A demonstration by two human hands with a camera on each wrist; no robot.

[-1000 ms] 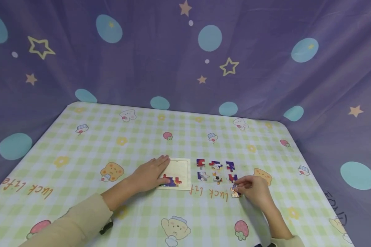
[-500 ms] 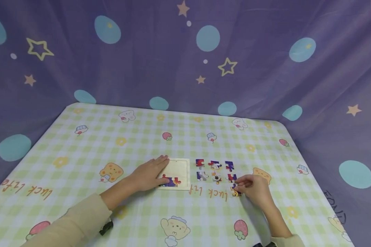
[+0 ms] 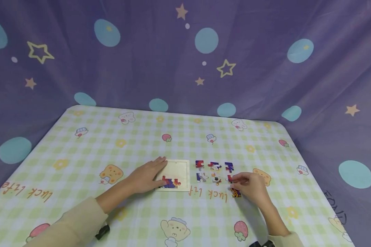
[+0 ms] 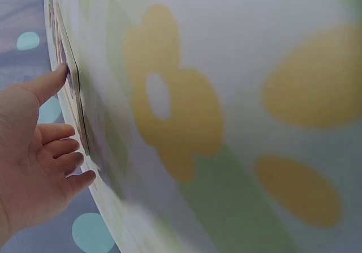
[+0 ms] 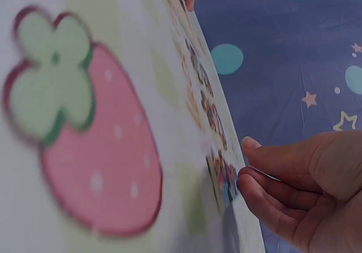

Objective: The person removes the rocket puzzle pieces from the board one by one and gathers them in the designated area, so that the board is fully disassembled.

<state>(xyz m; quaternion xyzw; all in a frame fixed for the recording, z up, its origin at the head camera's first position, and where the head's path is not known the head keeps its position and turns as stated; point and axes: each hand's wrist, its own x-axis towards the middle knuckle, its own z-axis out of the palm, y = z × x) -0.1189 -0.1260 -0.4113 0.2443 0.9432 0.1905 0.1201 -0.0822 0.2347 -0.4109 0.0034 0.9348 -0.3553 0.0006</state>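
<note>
My left hand [image 3: 143, 177] rests on the left side of a pale square puzzle tray [image 3: 188, 175], fingers extended and thumb low near the pieces. Several joined purple and red jigsaw pieces [image 3: 172, 183] lie along the tray's bottom. In the left wrist view, the thumb [image 4: 54, 83] touches the tray's edge. My right hand [image 3: 254, 188] is at the loose pieces, its fingertips over a red and purple jigsaw piece [image 3: 229, 178], partly hidden. Below it lies an orange and dark jigsaw piece [image 3: 236, 193]. In the right wrist view, thumb and index finger stand apart with nothing visible between them.
Right of the tray, more loose jigsaw pieces lie in rows, among them a red one [image 3: 199, 164], a purple one [image 3: 229, 166] and a whitish one [image 3: 201, 177]. A green checked tablecloth [image 3: 142, 137] covers the table, with a purple patterned curtain [image 3: 160, 61] behind.
The lower right piece, pale with glare a second ago, now shows orange and dark colours. My right hand has shifted slightly left and up, and the red and purple piece sits a little further left.
</note>
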